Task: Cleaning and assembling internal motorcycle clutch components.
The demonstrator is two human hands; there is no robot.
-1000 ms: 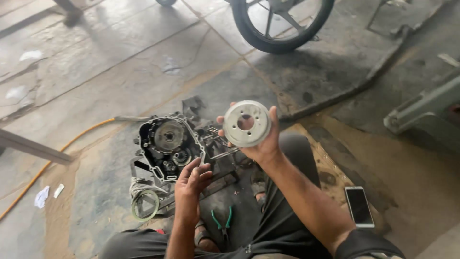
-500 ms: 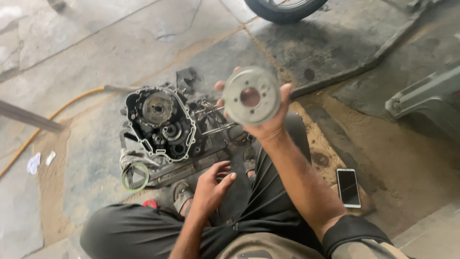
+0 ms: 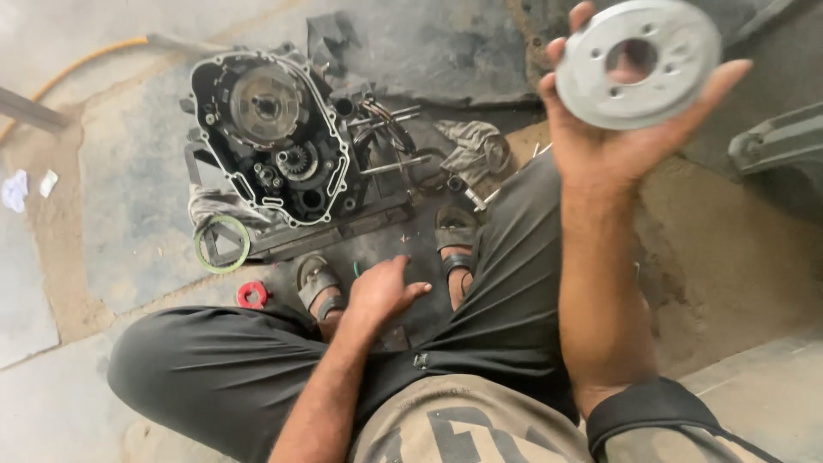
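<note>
A: The round disc (image 3: 639,62) is pale silver-grey, and the engine case (image 3: 270,137) is black with a light gasket line around its rim.

B: A green ring (image 3: 221,243), a small red part (image 3: 252,295), a yellow hose (image 3: 94,58), dark grey trousers (image 3: 214,360), and a grey floor (image 3: 129,197) with tan patches

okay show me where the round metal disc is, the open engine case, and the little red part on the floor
round metal disc (image 3: 664,81), head view, on its flat face right of the centre hole.
open engine case (image 3: 266,137), head view, on its inner gears.
red part (image 3: 252,295), head view, on its body.
</note>
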